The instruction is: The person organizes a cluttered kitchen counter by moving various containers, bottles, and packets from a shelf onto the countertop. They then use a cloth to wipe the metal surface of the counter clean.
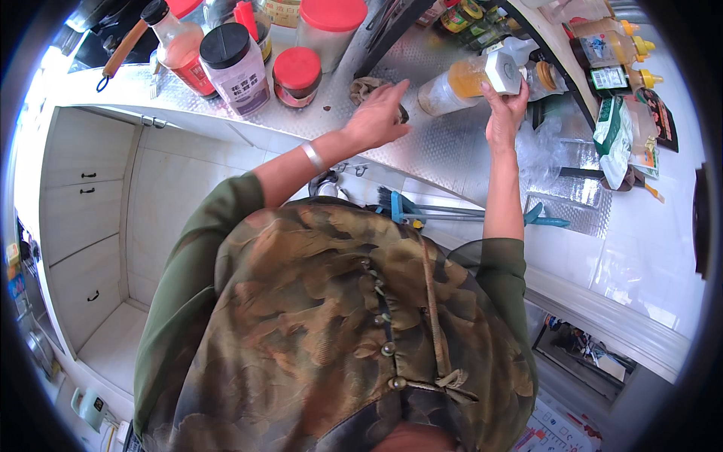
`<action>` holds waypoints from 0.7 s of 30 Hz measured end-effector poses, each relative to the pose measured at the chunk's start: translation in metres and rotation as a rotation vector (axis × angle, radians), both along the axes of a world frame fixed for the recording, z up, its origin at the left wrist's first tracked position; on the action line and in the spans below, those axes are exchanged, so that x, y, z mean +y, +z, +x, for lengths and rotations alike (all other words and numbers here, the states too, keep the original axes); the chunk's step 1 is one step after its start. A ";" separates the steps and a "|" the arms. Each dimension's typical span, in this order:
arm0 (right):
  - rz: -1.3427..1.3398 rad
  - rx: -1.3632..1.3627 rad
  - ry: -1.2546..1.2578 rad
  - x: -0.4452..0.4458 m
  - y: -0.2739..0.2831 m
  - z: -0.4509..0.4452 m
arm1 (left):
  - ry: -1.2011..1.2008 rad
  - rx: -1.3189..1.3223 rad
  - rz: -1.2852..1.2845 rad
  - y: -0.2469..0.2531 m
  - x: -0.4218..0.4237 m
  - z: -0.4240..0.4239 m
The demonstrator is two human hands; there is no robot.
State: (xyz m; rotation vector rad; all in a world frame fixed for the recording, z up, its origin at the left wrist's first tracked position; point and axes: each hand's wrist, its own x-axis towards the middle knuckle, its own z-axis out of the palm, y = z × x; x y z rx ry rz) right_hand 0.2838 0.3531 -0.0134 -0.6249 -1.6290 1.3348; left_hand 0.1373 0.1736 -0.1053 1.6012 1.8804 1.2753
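My right hand [505, 113] grips a white hexagonal lid or container [502, 72], thumb on the near side and fingers round its edge. Against it is a clear jar with amber contents [467, 78]; whether the two are joined I cannot tell. A clear jar with pale grains or residue [440, 97] stands beside them. My left hand [379, 116] hovers over or rests on the metal counter [435, 152], its fingers stretched and thumb apart. Just beyond it lies a crumpled brownish cloth [364, 90]. A small dark thing [403, 114] shows between thumb and fingers, mostly hidden.
To the left stand a black-lidded jar [236, 70], a sauce bottle [183, 51] and a small red-lidded jar [296, 76]. A rack post [390, 39] rises at the back. Squeeze bottles [613, 48] and packets [615, 135] sit right. A broom [395, 204] is below the counter.
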 end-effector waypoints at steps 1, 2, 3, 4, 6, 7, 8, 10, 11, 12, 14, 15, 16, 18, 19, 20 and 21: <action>-0.015 0.012 -0.013 -0.004 -0.001 0.003 | -0.019 0.029 -0.053 0.003 0.017 0.005; -0.029 0.026 -0.022 -0.007 -0.004 0.005 | -0.034 0.058 -0.104 0.006 0.032 0.011; -0.042 0.040 -0.028 -0.008 -0.004 0.005 | -0.013 0.102 -0.127 0.010 0.042 0.016; -0.048 0.040 -0.033 -0.012 -0.002 0.006 | 0.003 0.148 -0.150 0.013 0.051 0.022; -0.062 0.042 -0.046 -0.020 0.002 0.008 | 0.014 0.206 -0.161 0.014 0.067 0.029; -0.051 0.041 -0.034 -0.023 0.003 0.008 | 0.011 0.204 -0.172 0.011 0.074 0.030; -0.041 0.041 -0.021 -0.027 0.004 0.007 | 0.009 0.202 -0.184 0.008 0.081 0.031; -0.011 0.034 -0.016 -0.031 0.004 0.009 | 0.000 0.196 -0.217 0.006 0.088 0.033; -0.010 0.038 -0.032 -0.032 0.005 0.011 | -0.002 0.194 -0.238 0.004 0.091 0.033; -0.010 0.043 -0.047 -0.034 0.005 0.012 | -0.004 0.193 -0.261 0.002 0.093 0.033; 0.002 0.048 -0.070 -0.037 0.012 0.016 | 0.001 0.197 -0.258 -0.004 0.099 0.032; 0.005 0.046 -0.102 -0.035 0.014 0.020 | 0.000 0.197 -0.255 -0.002 0.101 0.033; 0.009 0.044 -0.134 -0.032 0.015 0.023 | -0.004 0.190 -0.252 -0.001 0.104 0.033; -0.003 0.060 -0.178 -0.025 0.017 0.028 | -0.011 0.175 -0.249 0.003 0.110 0.031; 0.000 0.050 -0.190 -0.022 0.016 0.032 | 0.003 0.167 -0.222 0.000 0.113 0.032; 0.004 0.040 -0.201 -0.019 0.015 0.035 | 0.017 0.159 -0.196 -0.004 0.116 0.034; 0.002 0.032 -0.211 -0.018 0.013 0.036 | 0.034 0.153 -0.175 -0.005 0.117 0.033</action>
